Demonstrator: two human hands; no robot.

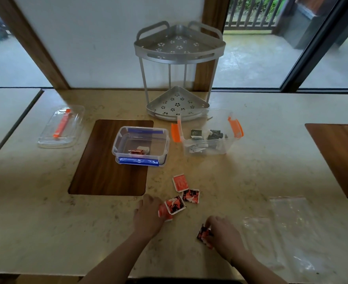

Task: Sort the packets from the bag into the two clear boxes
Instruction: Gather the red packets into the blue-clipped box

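— What's the layout, biggest thing first?

— The table (46, 232) carries it all. On my right lies the clear zip bag (291, 228), flat and, as far as I can tell, emptied. Ahead on the right stands the orange-latched box (207, 134) with dark packets (214, 134) inside. To its left, on a wooden mat (99, 158), is the blue-latched box (141, 146), holding what looks like one red packet and something white. Its neighbour's lid (61, 127) sits well apart at far left.

— And your hands?

— My left hand (148, 216) has its fingers curled onto a red packet (165, 212) that overlaps another (176, 204). My right hand (222, 232) pinches a separate red-and-black packet (204, 235) near the table's front edge. Two more red ones (191, 195) lie just beyond, loose.

— What could go wrong?

— I judge the overlap is the risk: lifting with my left could drag the upper packet along and flick it away. The packets look slick and thin, so a light pinch may slip. Reds likely belong with the blue-latched box; dropping one among the dark ones would spoil the sort. Reaching over with both hands at once, I could knock a box wall.
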